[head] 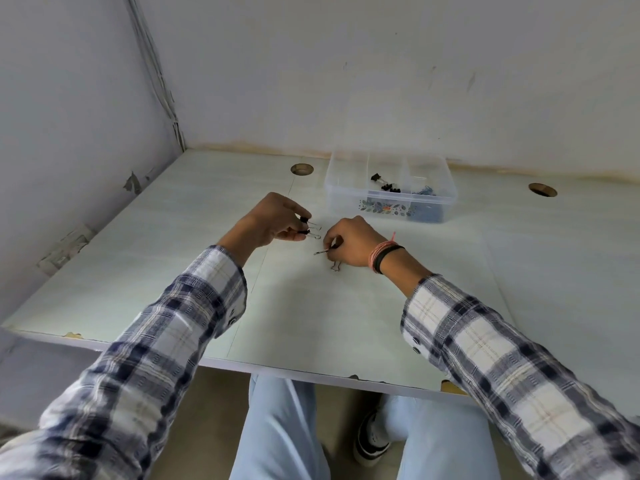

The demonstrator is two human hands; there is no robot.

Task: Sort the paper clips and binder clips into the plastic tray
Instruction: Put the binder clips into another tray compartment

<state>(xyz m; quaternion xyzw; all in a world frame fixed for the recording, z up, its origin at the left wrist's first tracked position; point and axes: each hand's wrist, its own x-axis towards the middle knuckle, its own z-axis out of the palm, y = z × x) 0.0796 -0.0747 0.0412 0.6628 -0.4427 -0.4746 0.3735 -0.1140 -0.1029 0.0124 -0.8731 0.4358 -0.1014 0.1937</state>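
My left hand (273,221) pinches two small black binder clips (309,227), their wire handles pointing right. Close beside it, my right hand (349,245) is curled round more binder clips; one wire handle (322,251) sticks out to the left and another (335,267) pokes out below the palm. Both hands hover just over the pale table (311,313). A clear plastic tray (391,202) with compartments stands behind the right hand. Its middle compartment holds black binder clips (385,183), and its right one holds blue paper clips (424,192).
The table meets walls at the back and left. Two round cable holes (302,169) (542,190) sit in the tabletop near the back. The table's front edge (311,374) is chipped, with my knees below it.
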